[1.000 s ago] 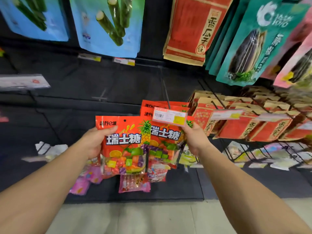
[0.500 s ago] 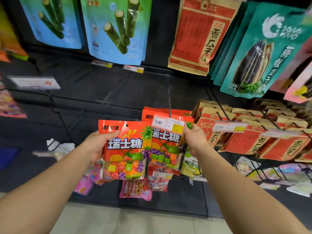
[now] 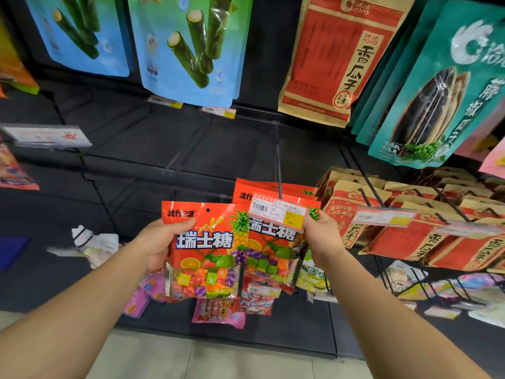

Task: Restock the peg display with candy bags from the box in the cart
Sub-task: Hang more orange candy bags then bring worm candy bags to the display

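Pale floor tiles (image 3: 218, 356) ran beneath us to the black display base. Our left hand (image 3: 157, 242) gripped a candy bag (image 3: 203, 250) by its upper left corner, thumb across the front, its punched hole clear of any peg. Our right hand (image 3: 322, 236) pinched the right edge of the hanging candy bags (image 3: 273, 242), behind the price tag (image 3: 277, 212). Bare black panel (image 3: 191, 149) lay open left of that peg (image 3: 278, 160); seed bags (image 3: 410, 233) crowded the right.

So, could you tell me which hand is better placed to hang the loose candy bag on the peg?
Probably the left hand: it grips the loose candy bag, hang hole free. The right hand holds the hanging bags at the price tag.
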`<action>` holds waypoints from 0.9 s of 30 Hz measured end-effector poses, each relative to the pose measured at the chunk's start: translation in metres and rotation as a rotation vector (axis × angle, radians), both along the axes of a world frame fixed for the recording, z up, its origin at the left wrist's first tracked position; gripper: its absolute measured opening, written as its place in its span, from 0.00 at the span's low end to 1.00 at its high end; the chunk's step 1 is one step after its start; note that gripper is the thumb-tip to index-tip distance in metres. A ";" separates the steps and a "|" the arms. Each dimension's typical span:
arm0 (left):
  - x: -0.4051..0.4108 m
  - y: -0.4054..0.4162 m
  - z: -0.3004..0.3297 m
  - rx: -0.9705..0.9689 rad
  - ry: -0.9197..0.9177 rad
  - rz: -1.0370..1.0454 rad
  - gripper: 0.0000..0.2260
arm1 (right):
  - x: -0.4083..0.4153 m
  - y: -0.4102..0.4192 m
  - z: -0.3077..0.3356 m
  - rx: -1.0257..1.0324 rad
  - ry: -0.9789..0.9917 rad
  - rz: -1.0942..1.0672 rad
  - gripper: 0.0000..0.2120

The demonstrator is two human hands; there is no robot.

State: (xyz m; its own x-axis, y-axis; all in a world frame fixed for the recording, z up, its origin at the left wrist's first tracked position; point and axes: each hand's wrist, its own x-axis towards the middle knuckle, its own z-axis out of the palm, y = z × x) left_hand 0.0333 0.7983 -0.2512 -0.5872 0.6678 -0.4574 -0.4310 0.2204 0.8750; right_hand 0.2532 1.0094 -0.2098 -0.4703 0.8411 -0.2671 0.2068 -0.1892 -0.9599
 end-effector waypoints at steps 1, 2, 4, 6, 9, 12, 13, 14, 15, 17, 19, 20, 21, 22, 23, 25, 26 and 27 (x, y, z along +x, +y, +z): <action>-0.001 0.001 0.000 0.001 -0.002 0.000 0.21 | -0.002 0.002 -0.001 0.002 -0.007 -0.002 0.16; -0.001 0.002 -0.001 0.004 -0.003 0.001 0.21 | -0.004 0.002 0.000 0.005 -0.010 -0.006 0.15; -0.002 0.004 -0.003 0.009 -0.002 -0.013 0.19 | -0.007 0.001 0.002 0.022 -0.007 -0.020 0.16; -0.002 0.006 -0.003 0.015 0.001 -0.036 0.18 | -0.009 0.003 -0.002 0.034 0.000 -0.029 0.16; 0.003 0.013 -0.001 0.036 0.016 -0.084 0.24 | -0.009 0.003 -0.008 0.139 -0.034 -0.090 0.14; 0.010 0.026 0.002 0.093 0.041 -0.132 0.35 | 0.000 0.001 -0.003 0.340 -0.108 -0.369 0.20; 0.012 0.031 0.003 0.113 0.047 -0.150 0.33 | 0.005 0.000 -0.001 0.368 -0.076 -0.398 0.18; 0.016 0.036 0.006 0.132 0.047 -0.162 0.27 | 0.011 0.000 0.001 0.338 -0.015 -0.345 0.16; 0.020 0.040 0.010 0.150 0.044 -0.171 0.20 | 0.016 0.001 0.000 0.266 0.058 -0.209 0.12; 0.027 0.051 0.015 0.172 0.036 -0.187 0.17 | 0.023 0.001 -0.003 0.104 0.102 0.111 0.06; 0.033 0.062 0.017 0.184 0.036 -0.211 0.18 | 0.026 -0.001 -0.003 0.032 0.049 0.292 0.06; 0.037 0.067 0.019 0.188 0.038 -0.222 0.18 | 0.024 -0.002 -0.001 0.035 0.045 0.327 0.09; 0.040 0.072 0.021 0.191 0.044 -0.230 0.19 | 0.022 -0.002 0.002 0.044 0.061 0.326 0.10; 0.043 0.076 0.022 0.188 0.057 -0.236 0.19 | 0.021 -0.004 0.007 0.047 0.091 0.300 0.09; 0.046 0.079 0.024 0.181 0.072 -0.237 0.19 | 0.019 -0.004 0.011 0.054 0.121 0.261 0.08; 0.049 0.087 0.027 0.163 0.108 -0.227 0.11 | 0.017 -0.001 0.014 0.073 0.125 0.170 0.07; 0.050 0.090 0.028 0.147 0.117 -0.222 0.08 | 0.017 0.001 0.013 0.068 0.127 0.136 0.07; 0.051 0.092 0.029 0.129 0.116 -0.215 0.07 | 0.018 0.002 0.012 0.053 0.135 0.112 0.07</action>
